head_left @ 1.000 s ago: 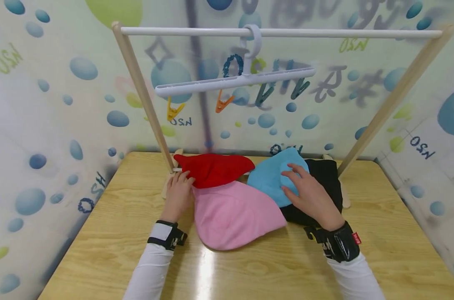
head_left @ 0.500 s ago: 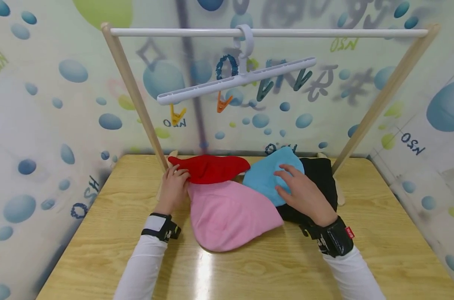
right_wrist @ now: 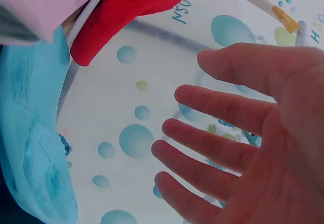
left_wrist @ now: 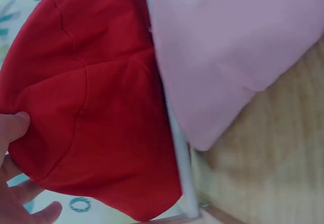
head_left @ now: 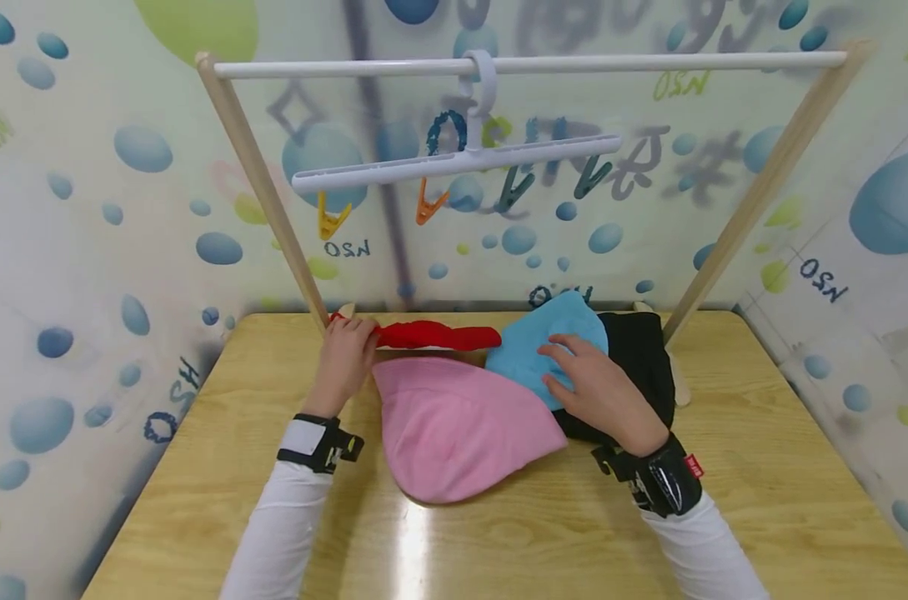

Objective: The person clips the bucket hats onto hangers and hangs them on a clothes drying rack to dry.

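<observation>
At the left of the head view, my left hand [head_left: 346, 354] pinches the edge of a red cloth hat [head_left: 438, 336]. In the left wrist view the thumb lies on the seamed red fabric and the other fingers are partly behind it. A pink hat [head_left: 461, 425] lies flat just in front of the red one. My right hand [head_left: 607, 392] has its fingers spread over a light blue hat [head_left: 517, 358]; the right wrist view shows the palm holding nothing. Under the blue hat is a folded black cloth item [head_left: 641, 358], its kind partly hidden.
A wooden rack with a white top bar [head_left: 348, 68] stands at the table's back. From it hangs a white hanger [head_left: 461, 162] with yellow [head_left: 332, 218], orange [head_left: 429, 202] and dark green clips [head_left: 514, 190]. The wooden table [head_left: 559, 533] meets a patterned wall.
My left hand has moved slightly away from me and turned the red hat up, so it shows as a narrow strip. The right hand stays over the blue hat. The hanger has swung.
</observation>
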Demonstrator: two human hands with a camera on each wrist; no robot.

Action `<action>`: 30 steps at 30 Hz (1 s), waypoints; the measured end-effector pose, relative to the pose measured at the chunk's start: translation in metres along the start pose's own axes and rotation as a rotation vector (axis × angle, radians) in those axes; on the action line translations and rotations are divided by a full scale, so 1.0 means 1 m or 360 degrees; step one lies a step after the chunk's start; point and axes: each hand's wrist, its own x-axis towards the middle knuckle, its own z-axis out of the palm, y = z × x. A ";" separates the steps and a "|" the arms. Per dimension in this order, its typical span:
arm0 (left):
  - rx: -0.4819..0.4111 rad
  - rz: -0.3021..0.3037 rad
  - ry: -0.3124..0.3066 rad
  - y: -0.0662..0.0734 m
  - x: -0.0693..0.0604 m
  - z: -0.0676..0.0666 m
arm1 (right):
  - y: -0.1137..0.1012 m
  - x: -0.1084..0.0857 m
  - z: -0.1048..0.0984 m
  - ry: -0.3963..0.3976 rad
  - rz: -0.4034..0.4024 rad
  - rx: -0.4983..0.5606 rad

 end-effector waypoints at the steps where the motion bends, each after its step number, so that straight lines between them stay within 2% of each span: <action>1: -0.0013 0.0015 0.0034 0.000 0.000 -0.002 | -0.001 0.000 0.001 -0.0010 0.0000 0.0011; 6: -0.0028 0.0081 0.0148 0.006 0.006 -0.010 | -0.006 0.000 0.005 -0.0031 -0.0018 0.0037; 12: -0.0029 0.0067 0.0160 0.019 0.017 -0.020 | -0.007 0.002 0.007 -0.0010 -0.0065 0.0034; 15: -0.0084 0.0027 0.0155 0.023 0.021 -0.025 | -0.007 0.005 0.008 -0.0002 -0.0102 0.0044; 21: -0.0295 -0.0132 0.0129 0.025 0.025 -0.036 | -0.011 0.013 0.012 -0.0043 -0.0138 0.0091; 30: -0.0412 -0.0218 0.0162 0.020 0.029 -0.053 | -0.026 0.041 0.012 -0.0107 -0.0196 0.0160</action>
